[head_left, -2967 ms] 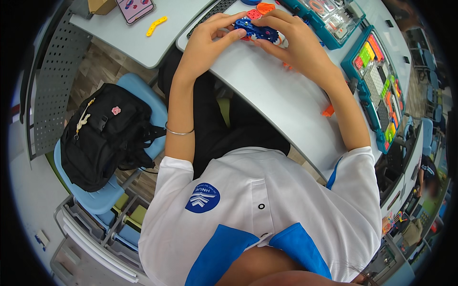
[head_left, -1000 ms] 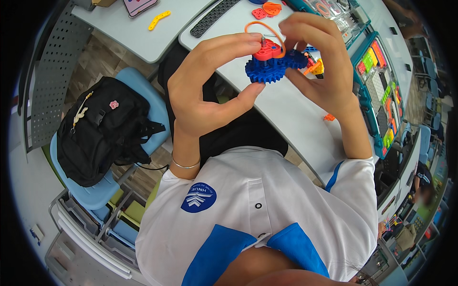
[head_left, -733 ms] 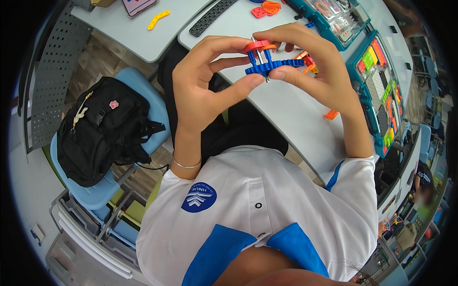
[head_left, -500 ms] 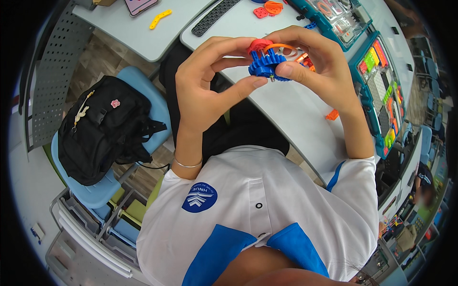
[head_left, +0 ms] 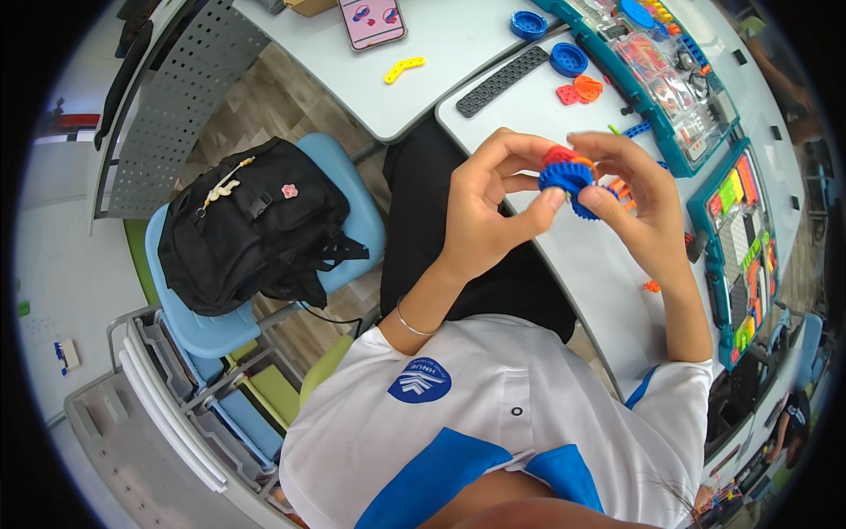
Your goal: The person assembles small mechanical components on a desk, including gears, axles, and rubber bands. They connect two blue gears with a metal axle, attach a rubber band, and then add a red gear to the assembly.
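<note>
Held between both hands, above the white table (head_left: 520, 132), is a small assembly of blue toothed gears (head_left: 565, 176) with a red piece (head_left: 560, 155) at its top. My left hand (head_left: 495, 210) grips it from the left, thumb at the lower gear edge and fingertips at the red piece. From the right, my right hand (head_left: 650, 210) pinches it with the thumb against the lower blue gear. An orange part shows beside the red piece, mostly covered by the fingers. Loose orange pieces (head_left: 622, 192) appear behind my right hand.
Farther back lie a dark grey perforated plate (head_left: 502, 81), a blue wheel (head_left: 568, 59), an orange part (head_left: 588, 88) and a yellow bent beam (head_left: 404, 70) near a phone (head_left: 374, 21). Teal cases (head_left: 699, 212) of parts line the right. A black backpack (head_left: 251, 229) sits on a blue chair.
The gear assembly has been turned and tilted, so a blue gear's face now shows. The view has shifted, so hands and table appear farther right and lower. Both hands keep their grip.
</note>
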`<control>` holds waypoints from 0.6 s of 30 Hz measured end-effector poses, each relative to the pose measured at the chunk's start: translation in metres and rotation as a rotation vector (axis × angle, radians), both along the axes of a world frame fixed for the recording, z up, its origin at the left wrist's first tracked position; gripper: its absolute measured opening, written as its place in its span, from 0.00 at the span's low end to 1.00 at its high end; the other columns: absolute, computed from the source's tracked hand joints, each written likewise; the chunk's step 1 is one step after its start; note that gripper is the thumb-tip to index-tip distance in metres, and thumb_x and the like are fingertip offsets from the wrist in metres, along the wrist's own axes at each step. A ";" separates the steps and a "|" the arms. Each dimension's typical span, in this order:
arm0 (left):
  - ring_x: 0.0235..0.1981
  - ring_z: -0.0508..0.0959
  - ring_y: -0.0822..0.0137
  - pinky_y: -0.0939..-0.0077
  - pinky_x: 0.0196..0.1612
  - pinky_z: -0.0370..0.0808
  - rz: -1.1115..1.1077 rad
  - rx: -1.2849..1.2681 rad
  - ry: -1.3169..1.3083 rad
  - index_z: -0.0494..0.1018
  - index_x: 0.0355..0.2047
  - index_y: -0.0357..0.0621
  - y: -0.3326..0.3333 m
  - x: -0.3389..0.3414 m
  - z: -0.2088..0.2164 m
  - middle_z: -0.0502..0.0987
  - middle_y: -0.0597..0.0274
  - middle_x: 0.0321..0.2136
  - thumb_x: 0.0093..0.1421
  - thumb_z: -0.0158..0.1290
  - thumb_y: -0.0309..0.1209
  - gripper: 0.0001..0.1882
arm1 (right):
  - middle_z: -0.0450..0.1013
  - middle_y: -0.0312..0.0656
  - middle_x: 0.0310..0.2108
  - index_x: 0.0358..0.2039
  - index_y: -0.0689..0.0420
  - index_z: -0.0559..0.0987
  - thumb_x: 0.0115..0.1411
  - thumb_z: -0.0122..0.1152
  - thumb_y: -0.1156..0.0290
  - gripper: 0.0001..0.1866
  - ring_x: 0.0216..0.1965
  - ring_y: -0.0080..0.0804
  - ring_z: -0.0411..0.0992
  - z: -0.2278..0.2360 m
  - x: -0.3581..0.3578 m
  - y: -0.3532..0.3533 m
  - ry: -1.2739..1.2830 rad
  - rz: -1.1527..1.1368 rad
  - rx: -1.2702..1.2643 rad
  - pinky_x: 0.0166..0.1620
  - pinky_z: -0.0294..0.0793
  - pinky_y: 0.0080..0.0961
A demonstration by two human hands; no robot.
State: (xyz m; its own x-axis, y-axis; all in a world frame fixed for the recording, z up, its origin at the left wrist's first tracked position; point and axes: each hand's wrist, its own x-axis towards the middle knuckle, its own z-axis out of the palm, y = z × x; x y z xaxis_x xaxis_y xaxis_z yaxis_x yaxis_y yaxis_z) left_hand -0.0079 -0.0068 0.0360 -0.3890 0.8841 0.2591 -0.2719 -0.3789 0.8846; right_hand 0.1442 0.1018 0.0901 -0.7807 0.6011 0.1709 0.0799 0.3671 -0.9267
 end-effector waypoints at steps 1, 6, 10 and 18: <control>0.45 0.79 0.67 0.72 0.47 0.80 0.015 -0.006 -0.034 0.71 0.45 0.31 0.000 0.000 0.000 0.77 0.55 0.41 0.55 0.60 0.22 0.18 | 0.77 0.41 0.44 0.47 0.60 0.79 0.54 0.71 0.67 0.22 0.44 0.29 0.74 0.002 -0.001 -0.001 0.003 0.006 0.054 0.46 0.72 0.26; 0.47 0.76 0.67 0.72 0.52 0.76 0.065 0.035 -0.164 0.70 0.46 0.30 0.001 -0.001 -0.003 0.76 0.54 0.42 0.57 0.58 0.21 0.17 | 0.75 0.39 0.43 0.48 0.58 0.77 0.50 0.75 0.66 0.26 0.44 0.30 0.73 -0.002 0.005 0.006 -0.054 0.025 0.247 0.43 0.72 0.25; 0.46 0.75 0.67 0.72 0.51 0.74 0.081 0.039 -0.188 0.69 0.48 0.28 0.002 -0.005 -0.012 0.75 0.52 0.43 0.57 0.57 0.21 0.18 | 0.72 0.38 0.36 0.46 0.58 0.76 0.49 0.76 0.65 0.26 0.38 0.29 0.72 0.002 0.000 0.004 -0.023 -0.076 0.460 0.40 0.72 0.26; 0.48 0.75 0.67 0.72 0.53 0.73 0.098 0.025 -0.173 0.70 0.49 0.27 0.002 -0.005 -0.016 0.76 0.53 0.44 0.56 0.58 0.21 0.20 | 0.76 0.38 0.37 0.40 0.59 0.79 0.52 0.73 0.65 0.18 0.35 0.29 0.73 -0.006 0.006 0.003 -0.056 -0.011 0.418 0.37 0.70 0.25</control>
State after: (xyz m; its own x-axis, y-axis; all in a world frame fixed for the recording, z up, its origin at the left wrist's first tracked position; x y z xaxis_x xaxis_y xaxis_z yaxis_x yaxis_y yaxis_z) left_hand -0.0126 -0.0046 0.0204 -0.5130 0.8342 0.2025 -0.3796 -0.4320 0.8181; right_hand 0.1503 0.1048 0.0840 -0.7896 0.4975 0.3593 0.1317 0.7092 -0.6926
